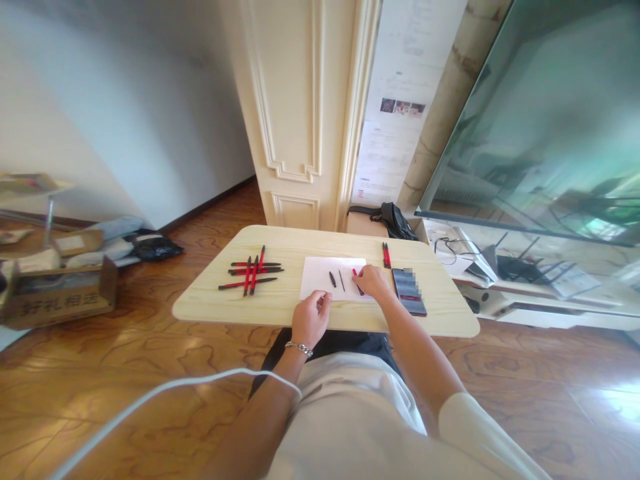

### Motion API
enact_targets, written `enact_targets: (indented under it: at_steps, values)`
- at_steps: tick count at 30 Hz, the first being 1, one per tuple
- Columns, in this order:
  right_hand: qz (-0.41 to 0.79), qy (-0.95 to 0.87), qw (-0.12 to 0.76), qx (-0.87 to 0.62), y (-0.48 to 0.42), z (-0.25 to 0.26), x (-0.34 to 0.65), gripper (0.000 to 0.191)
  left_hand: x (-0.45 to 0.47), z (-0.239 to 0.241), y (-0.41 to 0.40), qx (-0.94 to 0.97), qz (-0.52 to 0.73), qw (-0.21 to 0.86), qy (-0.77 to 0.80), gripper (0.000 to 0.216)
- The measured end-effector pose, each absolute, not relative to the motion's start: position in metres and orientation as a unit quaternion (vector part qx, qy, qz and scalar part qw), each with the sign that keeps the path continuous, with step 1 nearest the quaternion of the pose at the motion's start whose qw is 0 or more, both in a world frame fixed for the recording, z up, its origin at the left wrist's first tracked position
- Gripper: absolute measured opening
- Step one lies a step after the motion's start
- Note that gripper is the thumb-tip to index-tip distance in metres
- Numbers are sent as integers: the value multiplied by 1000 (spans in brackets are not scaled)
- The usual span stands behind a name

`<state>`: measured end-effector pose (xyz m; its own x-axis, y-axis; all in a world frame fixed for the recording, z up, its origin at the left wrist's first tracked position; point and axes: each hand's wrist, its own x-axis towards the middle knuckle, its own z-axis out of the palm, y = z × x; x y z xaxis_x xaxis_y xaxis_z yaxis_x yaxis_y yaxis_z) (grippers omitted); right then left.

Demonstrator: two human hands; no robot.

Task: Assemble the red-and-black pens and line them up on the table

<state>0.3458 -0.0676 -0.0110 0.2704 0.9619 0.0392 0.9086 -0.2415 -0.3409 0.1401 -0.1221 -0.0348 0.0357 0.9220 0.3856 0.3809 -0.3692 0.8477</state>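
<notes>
Pinched in the right hand (371,281) is a red pen piece (355,273); the left hand (310,317) curls (can't tell if around something) by white paper (317,270).

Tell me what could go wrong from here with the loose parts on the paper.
The thin dark rod and short black piece lie loose on the white paper; a brush from the left hand could roll them away. The red piece at the right hand's fingertips might slip. The right forearm passes close to the phone and could bump it.
</notes>
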Motion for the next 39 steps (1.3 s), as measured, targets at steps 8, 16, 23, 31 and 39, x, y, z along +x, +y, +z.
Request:
enact_targets:
  at_steps: [8,16,23,31,39]
  values:
    - [108,-581,195,-783,-64,-9,347,30,141,-28,-122,675,478,295,479,23]
    - [245,-605,441,-616,-99,1,312,28,159,-17,-122,625,510,406,430,38]
    - [236,-645,434,-583,-109,11,304,31,170,-21,-114,560,556,465,401,33]
    - [129,-657,249,-700,-73,-9,337,19,170,-42,-106,538,559,493,394,36]
    - [106,-651,216,-720,-72,-24,327,18,170,-32,-112,515,558,493,425,31]
